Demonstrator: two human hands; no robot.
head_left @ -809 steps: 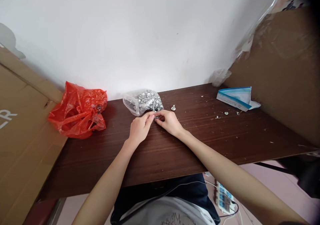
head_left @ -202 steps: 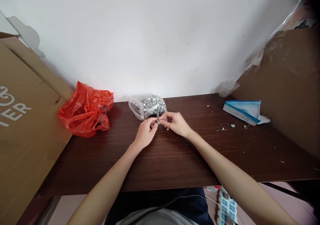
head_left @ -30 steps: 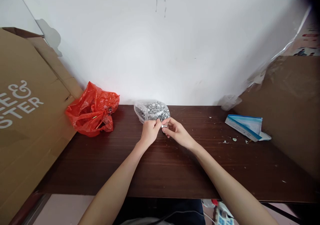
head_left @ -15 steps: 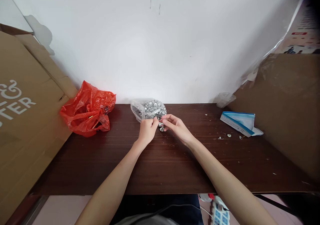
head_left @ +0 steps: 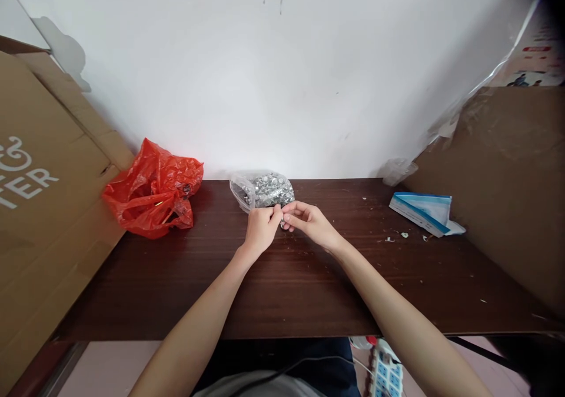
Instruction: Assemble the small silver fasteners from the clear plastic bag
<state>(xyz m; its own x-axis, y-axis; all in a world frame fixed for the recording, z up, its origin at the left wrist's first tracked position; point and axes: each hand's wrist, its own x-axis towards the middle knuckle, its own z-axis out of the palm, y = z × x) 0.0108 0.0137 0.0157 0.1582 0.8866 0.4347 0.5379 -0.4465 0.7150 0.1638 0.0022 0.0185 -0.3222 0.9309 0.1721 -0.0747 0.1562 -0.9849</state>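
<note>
From where I stand, both hands meet over the middle of the dark table (head_left: 286, 303), the left hand (head_left: 262, 229) with thumb pressed against its curled fingers, the right hand (head_left: 311, 223) with its fingertips drawn together, both pinching what looks like one small metal piece (head_left: 282, 223). Most of it is hidden by the fingers, so I can't tell how it sits or which hand bears more of it. With so little to grip, I'd worry that an uneven twist or a loosened thumb could make it spring free and drop to the tabletop. Just beyond them, touching or nearly so, lies the clear bag (head_left: 270, 191) full of shiny metal parts, its mouth toward the left; a knuckle nudging it could spill some out. A dropped piece could also roll right, among the pale scraps (head_left: 404, 234) near the blue-and-white packet (head_left: 421, 213), or off the near edge toward the power strip (head_left: 387, 373) below.
</note>
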